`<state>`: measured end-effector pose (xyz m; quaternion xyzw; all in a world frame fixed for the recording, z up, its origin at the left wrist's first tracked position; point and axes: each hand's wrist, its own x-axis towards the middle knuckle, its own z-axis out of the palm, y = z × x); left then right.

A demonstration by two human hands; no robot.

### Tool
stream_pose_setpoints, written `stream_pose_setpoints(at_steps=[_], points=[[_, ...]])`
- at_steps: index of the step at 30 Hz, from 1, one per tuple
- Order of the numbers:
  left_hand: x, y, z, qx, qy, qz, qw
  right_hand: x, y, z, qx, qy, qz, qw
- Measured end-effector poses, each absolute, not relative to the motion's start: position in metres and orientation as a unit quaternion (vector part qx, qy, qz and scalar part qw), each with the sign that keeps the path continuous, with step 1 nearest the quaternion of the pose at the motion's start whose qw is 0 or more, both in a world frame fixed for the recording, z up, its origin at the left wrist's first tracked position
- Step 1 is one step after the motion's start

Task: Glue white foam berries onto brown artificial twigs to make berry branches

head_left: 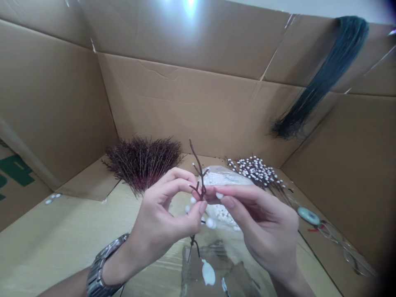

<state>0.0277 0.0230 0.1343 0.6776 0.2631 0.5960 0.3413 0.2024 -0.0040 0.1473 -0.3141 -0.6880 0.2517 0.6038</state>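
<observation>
- Head view: the left hand (167, 210) pinches a brown twig (198, 160) between thumb and forefinger, its forked tip rising above the fingertips.
- Thumb and forefinger of the right hand (267, 225) pinch a small white bud (219, 196) just beside the twig — whether the forefinger touches the stem, I cannot tell.
- Just below the left fingertips, round white puffs (210, 223) sit close to the twig's lower part, partly hidden by the thumb.
- Behind the right fingers, a clear plastic bag (238, 179) of white bits lies on the table (62, 247).
- Nearer than both hands' fingers, a cardboard piece (193, 278) bears a white blob (208, 272).
- Beyond the left fingers, to their left: a thick bundle of dark twigs (145, 161).
- Beyond the right fingers, to their right: white-budded sprigs (258, 169), then a teal oval object (308, 215) and glasses (343, 243).
- High above the right fingers, dark blue-green strands (328, 74) hang against the cardboard wall (185, 103).
</observation>
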Motion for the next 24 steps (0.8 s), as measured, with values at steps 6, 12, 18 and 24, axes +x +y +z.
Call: stream_pose_setpoints(at_steps=[6,12,18,24], points=[[0.0277,0.0223,0.1356,0.678,0.259,0.598,0.340,0.2006,-0.0051,0.1441,-0.312,-0.677,0.255,0.616],[0.0284,0.0221,0.1352,0.674,0.263,0.599,0.342,0.1994,-0.0039,0.1433,-0.310,-0.673,0.256,0.621],[0.0279,0.0209,0.1339,0.672,0.257,0.599,0.351,0.1984,-0.0029,0.1428,-0.311,-0.669,0.259,0.624],[0.0285,0.0210,0.1338,0.676,0.260,0.599,0.342,0.1971,-0.0018,0.1400,-0.305,-0.665,0.264,0.628]])
